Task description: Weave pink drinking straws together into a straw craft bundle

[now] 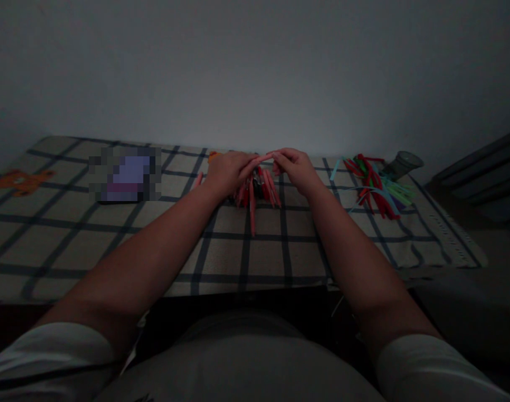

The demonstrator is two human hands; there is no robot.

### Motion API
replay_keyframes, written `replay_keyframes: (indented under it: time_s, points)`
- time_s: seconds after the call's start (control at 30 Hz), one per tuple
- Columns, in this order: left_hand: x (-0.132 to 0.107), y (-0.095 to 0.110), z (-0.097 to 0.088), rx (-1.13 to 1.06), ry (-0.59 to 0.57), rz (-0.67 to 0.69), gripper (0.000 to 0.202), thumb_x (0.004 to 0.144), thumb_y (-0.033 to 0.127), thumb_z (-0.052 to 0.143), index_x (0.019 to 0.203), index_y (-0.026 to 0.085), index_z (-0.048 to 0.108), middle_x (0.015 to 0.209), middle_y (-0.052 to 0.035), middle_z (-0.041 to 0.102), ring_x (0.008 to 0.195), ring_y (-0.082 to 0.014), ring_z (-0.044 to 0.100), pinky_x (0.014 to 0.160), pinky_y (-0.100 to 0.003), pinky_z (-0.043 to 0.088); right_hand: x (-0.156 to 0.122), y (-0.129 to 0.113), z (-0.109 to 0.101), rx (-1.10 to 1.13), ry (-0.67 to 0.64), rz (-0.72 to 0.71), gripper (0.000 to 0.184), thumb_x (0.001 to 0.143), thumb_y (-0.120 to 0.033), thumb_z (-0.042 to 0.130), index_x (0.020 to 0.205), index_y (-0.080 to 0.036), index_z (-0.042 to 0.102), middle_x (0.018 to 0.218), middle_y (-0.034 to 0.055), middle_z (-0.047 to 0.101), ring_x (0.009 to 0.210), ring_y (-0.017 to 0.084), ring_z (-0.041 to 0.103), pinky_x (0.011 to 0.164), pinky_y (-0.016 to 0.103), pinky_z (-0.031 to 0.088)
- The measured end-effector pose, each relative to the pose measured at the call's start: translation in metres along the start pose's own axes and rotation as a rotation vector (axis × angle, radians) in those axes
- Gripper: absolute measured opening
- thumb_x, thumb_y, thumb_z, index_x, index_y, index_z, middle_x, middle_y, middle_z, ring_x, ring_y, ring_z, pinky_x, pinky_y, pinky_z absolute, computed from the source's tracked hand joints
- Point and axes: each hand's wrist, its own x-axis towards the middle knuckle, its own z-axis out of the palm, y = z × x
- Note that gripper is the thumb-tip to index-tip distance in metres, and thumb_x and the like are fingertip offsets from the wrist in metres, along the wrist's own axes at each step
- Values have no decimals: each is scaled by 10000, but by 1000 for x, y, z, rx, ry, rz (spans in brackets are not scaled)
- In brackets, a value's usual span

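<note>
On the cloth (166, 237) over the desk, before the wall (255, 72), a bear figure (20, 182) is at the far left, with a phone (129, 178) to its right. Mid-desk, a cluster of sticks (253, 209) lies below and between the left hand (230, 170) and the right hand (295, 167), one held stick (263, 158) spanning the two. Strips (374, 190) lie on the right, a container (405, 162) just behind them.

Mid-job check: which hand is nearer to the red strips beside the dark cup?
Right. The right hand is to the left of the red strips, not touching them; the left hand is farther left, beyond the right hand.
</note>
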Motion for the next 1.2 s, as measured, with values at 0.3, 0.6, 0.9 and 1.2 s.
replay_keyframes:
  time_s: [0.3,0.6,0.9,1.2]
  points:
    - [-1,-1,2,1,14,11,601,1279,541,354,1514,303,853,1368,-124,911,1292,-329,815,1016,-424,583,1,-2,4,11,6,44,541,980,-752,934,908,-246,758,740,-37,656,688,131,614,672,236,585]
    - [-1,3,-3,1,-4,0,670,1286,562,291,1452,272,871,1294,-141,912,1252,-333,821,1000,-423,571,-2,0,6,61,-33,41,468,994,-683,943,1169,-250,898,832,-22,737,773,148,681,748,270,636]
    - [-1,1,1,2,10,12,578,1272,531,405,1465,267,881,1340,-144,914,1290,-339,822,1031,-435,583,-6,-12,3,-51,28,45,496,985,-644,927,780,-218,774,707,-14,640,760,163,656,748,282,614]
    - [-2,1,-1,-21,21,18,602,1275,532,387,1451,233,878,1328,-151,913,1276,-335,818,1036,-424,567,2,11,3,78,-32,-8,642,865,-835,971,1084,-243,857,889,-11,751,773,136,657,724,260,633]
